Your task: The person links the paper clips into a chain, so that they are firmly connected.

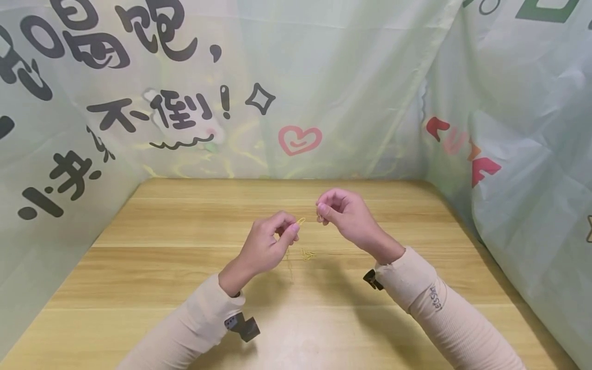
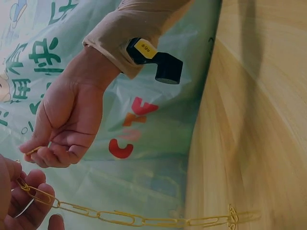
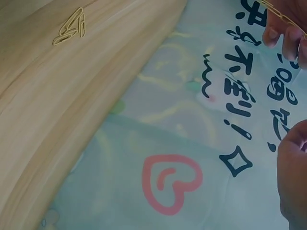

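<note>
My left hand [image 1: 263, 244] pinches the top of a chain of yellow paper clips between thumb and fingers, with the end clip [image 1: 301, 221] sticking out toward the right. From that hand the linked chain [image 2: 129, 219] hangs down to the tabletop, as the left wrist view shows. Slightly higher and to the right, my right hand [image 1: 351, 221] pinches a single paper clip [image 2: 32, 151], mostly hidden by its fingers. A small gap separates the two hands. Below them, several loose paper clips [image 3: 72, 28] lie in a little pile on the table.
The wooden table [image 1: 162, 277] runs back to a printed cloth [image 1: 342, 77] that hangs behind it and on both sides. A black wrist camera [image 1: 243, 327] is strapped at the left sleeve, another [image 1: 372, 280] at the right.
</note>
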{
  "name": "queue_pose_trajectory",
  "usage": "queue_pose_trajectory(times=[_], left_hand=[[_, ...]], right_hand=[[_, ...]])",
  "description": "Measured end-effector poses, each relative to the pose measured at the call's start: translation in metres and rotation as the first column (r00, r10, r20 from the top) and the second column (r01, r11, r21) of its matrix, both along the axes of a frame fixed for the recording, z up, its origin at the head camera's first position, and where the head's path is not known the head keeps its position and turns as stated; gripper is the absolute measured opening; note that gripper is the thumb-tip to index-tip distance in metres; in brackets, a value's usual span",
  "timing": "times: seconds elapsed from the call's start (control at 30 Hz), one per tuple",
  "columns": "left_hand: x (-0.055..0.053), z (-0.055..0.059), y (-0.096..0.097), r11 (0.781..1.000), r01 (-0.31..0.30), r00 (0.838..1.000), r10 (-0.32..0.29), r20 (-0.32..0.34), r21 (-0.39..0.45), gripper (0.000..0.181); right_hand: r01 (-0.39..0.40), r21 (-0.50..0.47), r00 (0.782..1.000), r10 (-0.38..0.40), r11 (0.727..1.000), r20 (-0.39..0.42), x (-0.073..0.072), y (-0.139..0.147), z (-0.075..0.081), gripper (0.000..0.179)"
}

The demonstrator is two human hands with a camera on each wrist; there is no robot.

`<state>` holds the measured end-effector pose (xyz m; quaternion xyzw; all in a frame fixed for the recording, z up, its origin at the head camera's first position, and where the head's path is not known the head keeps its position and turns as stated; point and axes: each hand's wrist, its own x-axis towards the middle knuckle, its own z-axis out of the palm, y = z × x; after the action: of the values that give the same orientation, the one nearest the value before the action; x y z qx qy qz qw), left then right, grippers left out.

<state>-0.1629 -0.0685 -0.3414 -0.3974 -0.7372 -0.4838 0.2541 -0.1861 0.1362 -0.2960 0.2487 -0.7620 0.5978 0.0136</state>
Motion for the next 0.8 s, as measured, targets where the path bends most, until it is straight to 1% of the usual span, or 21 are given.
queue_pose_trajectory(times=[0.17, 0.3, 0.37, 0.53, 0.63, 0.8], left_hand=[[-0.002, 0.0, 0.002, 1.0, 0.003, 0.998, -0.003, -0.07, -0.005, 0.005], [-0.002, 0.001, 0.003, 1.0, -0.015, 0.991, 0.013, -0.13, -0.019, 0.005], [-0.002, 0.001, 0.004, 0.999, -0.029, 0.987, 0.025, -0.156, -0.024, 0.005], [-0.003, 0.001, 0.004, 0.997, -0.061, 0.975, 0.051, -0.215, -0.038, 0.004], [-0.003, 0.0, 0.004, 0.996, -0.077, 0.968, 0.064, -0.242, -0.045, 0.004], [-0.004, -0.002, 0.004, 0.994, -0.096, 0.961, 0.079, -0.267, -0.05, 0.008]], right_hand=[[-0.006, -0.024, 0.997, 0.008, 1.0, 0.076, 0.006, -0.003, 0.003, 0.004], [0.0, -0.006, 0.998, 0.001, 1.0, 0.069, 0.011, -0.005, 0.005, 0.004], [-0.001, -0.002, 0.998, 0.001, 1.0, 0.057, 0.012, -0.007, 0.005, 0.005], [-0.005, 0.007, 0.998, 0.005, 1.0, 0.058, 0.014, -0.009, 0.006, 0.007], [-0.01, 0.019, 0.998, 0.009, 1.0, 0.061, 0.015, -0.01, 0.007, 0.006], [-0.02, 0.019, 0.998, 0.019, 1.0, 0.068, 0.015, -0.01, 0.007, 0.007]])
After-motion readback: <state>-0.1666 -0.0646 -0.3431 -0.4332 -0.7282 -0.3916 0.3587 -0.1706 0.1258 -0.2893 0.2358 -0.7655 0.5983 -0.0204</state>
